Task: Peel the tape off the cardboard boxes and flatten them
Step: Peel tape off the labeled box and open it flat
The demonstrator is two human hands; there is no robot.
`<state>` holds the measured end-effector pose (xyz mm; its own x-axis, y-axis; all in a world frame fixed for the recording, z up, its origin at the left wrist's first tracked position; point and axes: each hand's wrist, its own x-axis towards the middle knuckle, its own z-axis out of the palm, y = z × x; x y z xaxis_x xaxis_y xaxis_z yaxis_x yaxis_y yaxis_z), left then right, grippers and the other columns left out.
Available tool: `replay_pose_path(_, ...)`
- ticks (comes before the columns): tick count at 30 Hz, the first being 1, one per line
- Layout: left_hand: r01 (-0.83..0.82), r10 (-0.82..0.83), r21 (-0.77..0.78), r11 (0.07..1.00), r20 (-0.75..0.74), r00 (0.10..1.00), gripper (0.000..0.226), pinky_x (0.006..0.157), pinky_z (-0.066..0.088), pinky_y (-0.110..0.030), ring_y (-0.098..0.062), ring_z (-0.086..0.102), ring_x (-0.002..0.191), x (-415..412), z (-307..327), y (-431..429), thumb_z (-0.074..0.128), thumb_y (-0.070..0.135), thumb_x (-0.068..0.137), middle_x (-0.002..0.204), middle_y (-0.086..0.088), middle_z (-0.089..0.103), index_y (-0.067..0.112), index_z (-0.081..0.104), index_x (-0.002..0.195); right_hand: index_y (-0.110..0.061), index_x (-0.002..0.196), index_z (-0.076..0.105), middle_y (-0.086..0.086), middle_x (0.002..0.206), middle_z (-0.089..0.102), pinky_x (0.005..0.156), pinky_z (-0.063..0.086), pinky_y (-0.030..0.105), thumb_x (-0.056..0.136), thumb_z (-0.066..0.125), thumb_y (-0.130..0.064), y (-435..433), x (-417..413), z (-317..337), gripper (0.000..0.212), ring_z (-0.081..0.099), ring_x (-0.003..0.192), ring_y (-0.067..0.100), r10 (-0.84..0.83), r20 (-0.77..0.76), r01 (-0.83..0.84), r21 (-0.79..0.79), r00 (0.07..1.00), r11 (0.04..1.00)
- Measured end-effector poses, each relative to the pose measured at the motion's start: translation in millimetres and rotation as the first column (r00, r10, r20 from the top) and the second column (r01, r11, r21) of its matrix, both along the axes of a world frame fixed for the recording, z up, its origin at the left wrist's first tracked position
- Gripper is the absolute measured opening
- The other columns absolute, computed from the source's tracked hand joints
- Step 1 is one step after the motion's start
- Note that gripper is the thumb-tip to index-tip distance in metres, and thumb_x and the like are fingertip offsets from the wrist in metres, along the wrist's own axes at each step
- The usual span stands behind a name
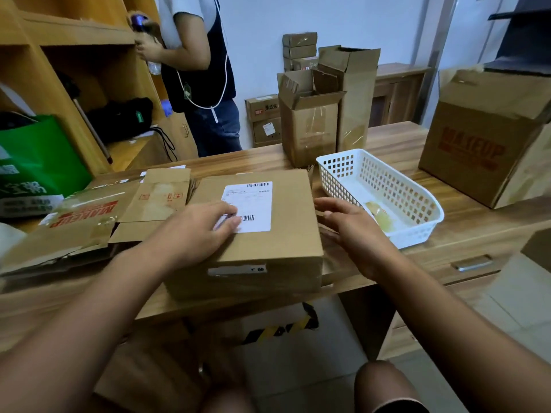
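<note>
Left of the sealed box (256, 222) on the surface (447, 234) lie flattened boxes (89, 222), seemingly done; standing boxes (313, 126) behind it remain. The left hand (202, 231) rests flat on its top, the right hand (348, 231) beside it, fingers apart, holding nothing.

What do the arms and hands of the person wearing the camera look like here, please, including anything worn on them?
Both arms are bare along their whole visible length: no sleeves show. The left hand and right hand are uncovered too, with no gloves, and no watch, bracelet or ring can be seen. No markings or cables show on either arm. The right hand is slightly blurred, so fine detail there cannot be made out.
</note>
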<state>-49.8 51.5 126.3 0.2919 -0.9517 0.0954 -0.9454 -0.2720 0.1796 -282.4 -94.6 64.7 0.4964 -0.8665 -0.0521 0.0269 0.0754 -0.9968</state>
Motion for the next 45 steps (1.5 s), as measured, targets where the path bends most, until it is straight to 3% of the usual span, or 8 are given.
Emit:
replay_pose_path(6,0.021,-0.018,0.033,0.999,-0.078,0.997,0.077,0.123,0.016,-0.04,-0.012,0.016,0.151,-17,-12,-7,0.029,0.073,0.088,0.164,0.007,0.023,0.033,0.032,0.153,-0.017,0.119,0.068,0.003,0.12,0.072,0.099,0.054,0.028,0.104,0.041,0.002,7,-10,-10,0.036,0.067,0.114,0.01,-0.049,0.103,0.05,-0.004,0.994,0.999)
replay_pose_path(12,0.095,-0.116,-0.152,0.984,-0.137,0.984,0.054,0.102,0.045,-0.039,-0.003,0.045,0.128,-4,-12,-7,0.042,0.07,0.085,0.139,0.023,0.051,0.046,0.061,0.13,-0.014,0.106,0.072,0.004,0.114,0.073,0.087,0.056,0.019,0.101,0.044,0.009,10,-14,-23,0.036,0.07,0.107,0.012,-0.053,0.144,0.067,-0.092,0.988,0.994)
replay_pose_path(18,0.058,-0.12,-0.201,0.978,-0.311,0.943,0.027,0.109,0.043,-0.04,0.005,0.048,0.129,4,-20,-9,0.056,0.046,0.096,0.134,0.038,0.053,0.052,0.064,0.121,-0.011,0.114,0.066,0.003,0.116,0.072,0.093,0.056,0.025,0.1,0.044,0.012,10,-12,-26,0.035,0.07,0.108,0.011,-0.026,0.22,0.057,-0.133,0.975,0.989)
replay_pose_path(25,0.029,-0.098,-0.244,0.969,-0.277,0.956,0.025,0.097,0.042,-0.031,0.009,0.047,0.123,-1,-23,-8,0.054,0.038,0.099,0.132,0.037,0.054,0.048,0.065,0.12,-0.01,0.112,0.064,0.005,0.114,0.071,0.094,0.057,0.029,0.099,0.05,0.009,9,-3,-30,0.026,0.07,0.105,0.013,-0.072,0.233,0.125,-0.218,0.97,0.968)
replay_pose_path(32,0.028,-0.095,-0.252,0.967,-0.258,0.961,0.024,0.1,0.044,-0.041,0.003,0.048,0.127,-1,-26,-9,0.053,0.044,0.099,0.133,0.037,0.053,0.051,0.063,0.12,-0.013,0.099,0.064,0.001,0.099,0.07,0.088,0.056,0.026,0.098,0.051,0.009,4,2,-34,0.026,0.069,0.094,0.011,-0.09,0.21,0.145,-0.264,0.974,0.954)
replay_pose_path(36,0.022,-0.091,-0.263,0.965,-0.254,0.963,0.022,0.101,0.044,-0.041,0.006,0.046,0.126,-2,-26,-9,0.053,0.046,0.099,0.13,0.04,0.052,0.05,0.063,0.118,-0.019,0.096,0.062,-0.001,0.096,0.068,0.092,0.058,0.04,0.096,0.053,0.008,2,3,-38,0.028,0.067,0.096,0.016,-0.116,0.145,0.159,-0.336,0.983,0.928)
replay_pose_path(40,0.018,-0.085,-0.262,0.965,-0.247,0.965,0.023,0.101,0.044,-0.042,0.007,0.045,0.125,-3,-26,-9,0.051,0.048,0.099,0.127,0.044,0.05,0.052,0.061,0.119,-0.019,0.104,0.063,0.0,0.107,0.069,0.086,0.056,0.027,0.094,0.059,0.006,4,4,-38,0.027,0.067,0.103,0.013,-0.12,0.188,0.181,-0.351,0.975,0.919)
replay_pose_path(45,0.013,-0.075,-0.265,0.964,-0.226,0.971,0.036,0.1,0.045,-0.045,0.004,0.046,0.129,-4,-26,-9,0.041,0.059,0.09,0.131,0.042,0.05,0.055,0.059,0.12,-0.019,0.097,0.063,-0.003,0.093,0.069,0.08,0.056,0.023,0.09,0.066,0.004,8,11,-41,0.024,0.068,0.09,0.012,-0.221,0.112,0.247,-0.503,0.969,0.828)
